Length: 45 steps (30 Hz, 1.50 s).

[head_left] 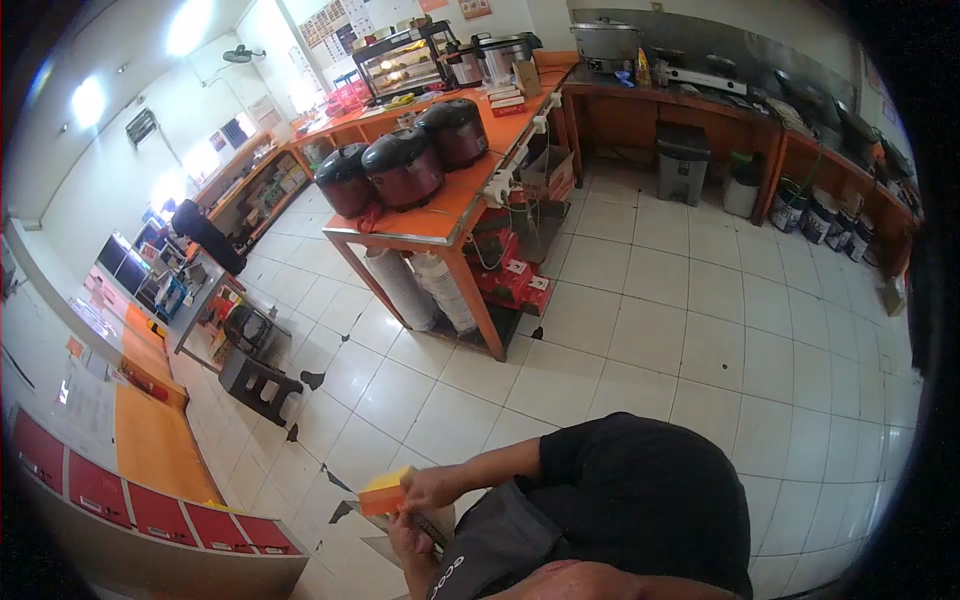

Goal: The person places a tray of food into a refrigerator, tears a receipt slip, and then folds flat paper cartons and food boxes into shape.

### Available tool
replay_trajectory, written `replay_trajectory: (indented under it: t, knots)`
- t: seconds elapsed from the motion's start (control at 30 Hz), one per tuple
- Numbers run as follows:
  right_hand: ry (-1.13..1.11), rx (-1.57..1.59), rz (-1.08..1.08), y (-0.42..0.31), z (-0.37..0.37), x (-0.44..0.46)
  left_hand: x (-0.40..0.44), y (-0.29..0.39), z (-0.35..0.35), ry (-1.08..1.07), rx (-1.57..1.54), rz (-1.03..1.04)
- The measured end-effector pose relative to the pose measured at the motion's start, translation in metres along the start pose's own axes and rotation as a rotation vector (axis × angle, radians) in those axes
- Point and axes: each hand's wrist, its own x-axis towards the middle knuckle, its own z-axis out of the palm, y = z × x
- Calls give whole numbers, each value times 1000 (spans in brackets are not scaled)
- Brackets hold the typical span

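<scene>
**Orange-and-yellow block (384,492) in the right hand (430,488), left hand (408,538) close below**

The right hand's fingers are bent around the near end of the block, which juts out beyond their tips. Just below those fingers, the left hand's fingers are curled; whether they grip anything I cannot tell. A flat grey-brown thing (436,522) shows beside both hands, too unclear to name. Behind the right wrist are a dark apron (505,535) and a black sleeve (585,450).

Past the fingertips, pale floor tiles (620,370) spread out, with dark patches (312,380) near the hands. To the left of the fingers stand red-doored lockers (160,515); farther out, ahead and left, is a black stool (255,385).

Well ahead of the hands stands an orange-topped table (440,215) bearing three dark red cookers (403,168), with white stacks (445,290) beneath. Beyond it, ahead and right of the fingers, a grey bin (683,165) stands by a long counter (735,112). Far ahead and left is a person in black (205,235); a glass display case (405,65) stands straight ahead, behind the cookers.
</scene>
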Motion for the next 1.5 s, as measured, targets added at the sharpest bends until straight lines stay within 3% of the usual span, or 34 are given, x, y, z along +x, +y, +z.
replay_trajectory:
  t: [0.03,0.1,0.13,0.2,0.23,0.3,0.33,0.37,0.47,0.5,0.53,0.57,0.73,0.87,0.97,1.0,1.13,1.3,1.43,1.5]
  knots:
    - [59,117,52,-3,-7,3,-6,4,13,41,88,97]
    - [314,182,303,-10,-38,1,-8,15,2,-20,575,362]
    - [332,399,405,-16,-47,3,-15,23,2,-7,708,332]
    - [350,834,608,-24,-61,8,-21,50,15,-469,1313,625]
    - [301,782,494,-17,-64,9,-23,59,24,-701,1608,760]
    - [142,695,266,-9,-63,12,-24,62,21,-717,1811,704]
    - [129,542,250,-14,-65,12,-23,66,18,-713,1887,684]
    - [106,396,217,-30,-74,12,-22,69,15,-696,1860,715]
    - [141,520,96,-28,-66,23,-29,89,16,-590,1816,772]
    - [187,288,54,-35,-70,27,-35,97,18,-538,1820,787]
    - [212,210,113,-24,-66,29,-41,102,18,-495,1820,808]
    - [247,257,-10,-29,-66,32,-45,104,13,-448,1815,817]
    - [75,209,-36,-57,-69,40,-62,100,0,-234,1882,927]
    - [102,52,-216,-101,-49,48,-75,100,3,309,1497,854]
    - [7,-17,-313,-104,-19,47,-83,94,17,250,615,493]
    - [-43,-56,-367,-106,-13,47,-80,90,25,304,564,537]
    - [-58,-23,-469,-106,3,47,-82,87,35,632,711,535]
    - [80,-184,-459,-104,-1,50,-77,75,28,701,701,615]
    - [171,-35,-341,-98,4,45,-57,57,20,794,804,714]
    - [142,78,-264,-98,5,40,-50,52,24,835,996,985]
